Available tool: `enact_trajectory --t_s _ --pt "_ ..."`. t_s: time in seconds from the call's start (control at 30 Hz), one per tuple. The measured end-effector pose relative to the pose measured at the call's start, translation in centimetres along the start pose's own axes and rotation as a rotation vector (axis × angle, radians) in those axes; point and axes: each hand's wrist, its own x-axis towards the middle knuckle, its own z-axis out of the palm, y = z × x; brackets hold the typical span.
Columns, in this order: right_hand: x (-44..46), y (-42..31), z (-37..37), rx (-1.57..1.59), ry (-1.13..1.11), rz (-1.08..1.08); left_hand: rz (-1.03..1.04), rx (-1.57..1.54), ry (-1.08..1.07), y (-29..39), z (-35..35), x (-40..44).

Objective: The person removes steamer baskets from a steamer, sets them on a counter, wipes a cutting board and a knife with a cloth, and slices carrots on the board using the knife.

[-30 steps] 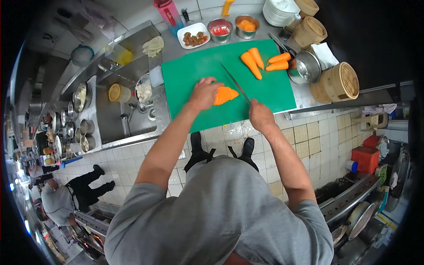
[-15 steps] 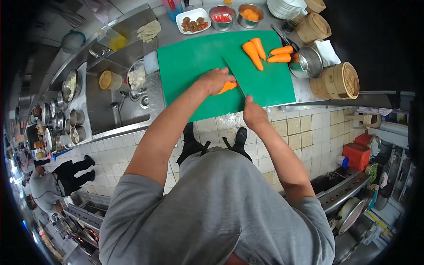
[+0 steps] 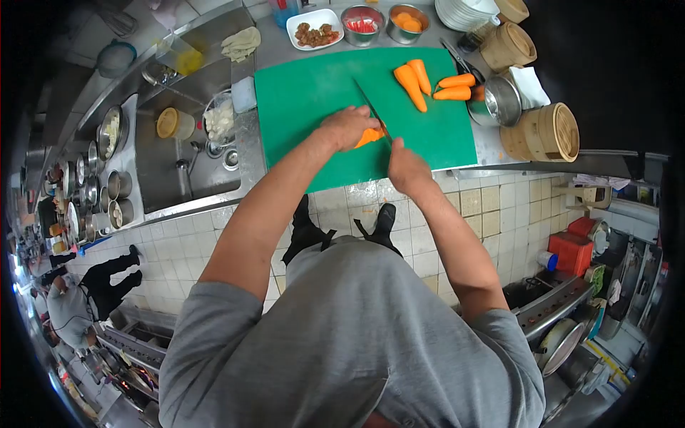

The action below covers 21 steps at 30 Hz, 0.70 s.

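A green cutting board (image 3: pixel 300 93) lies in front of me. On it, my left hand (image 3: pixel 346 128) is closed with its fingertips pressing down a piece of carrot (image 3: pixel 369 138). Wrapped round a knife handle is my right hand (image 3: pixel 409 170). The knife (image 3: pixel 367 99) points away from me to the left, its blade right beside the carrot piece and my left fingertips. Several peeled whole carrots, one of them a long carrot (image 3: pixel 410 89), rest at the board's far right. The underside of the carrot piece is hidden.
Beyond the board stand a white dish of brown food (image 3: pixel 315 43), a bowl with red strips (image 3: pixel 362 41) and a bowl of orange pieces (image 3: pixel 409 39). Steel bowl (image 3: pixel 499 101) and bamboo steamer (image 3: pixel 556 133) are right; a sink (image 3: pixel 160 150) is left. Another person (image 3: pixel 71 307) stands far left.
My right hand and the knife have slid slightly forward and left, with the tip reaching farther across the board. My left hand stays on the carrot piece.
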Motion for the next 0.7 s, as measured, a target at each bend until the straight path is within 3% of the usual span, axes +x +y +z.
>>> enact_trajectory --t_s 0.17,0.3,0.7 --pt "1.0 0.2 1.6 -0.012 -0.01 0.036 -0.02 0.017 -0.067 1.2 -1.7 -0.8" --pt "-0.3 -1.7 -1.2 -0.057 -0.044 0.025 -0.003 -0.022 0.038 -0.3 0.0 -0.2" --pt "0.7 -1.5 1.3 -0.022 -0.009 0.047 -0.034 -0.087 0.047 0.0 0.1 -1.0"
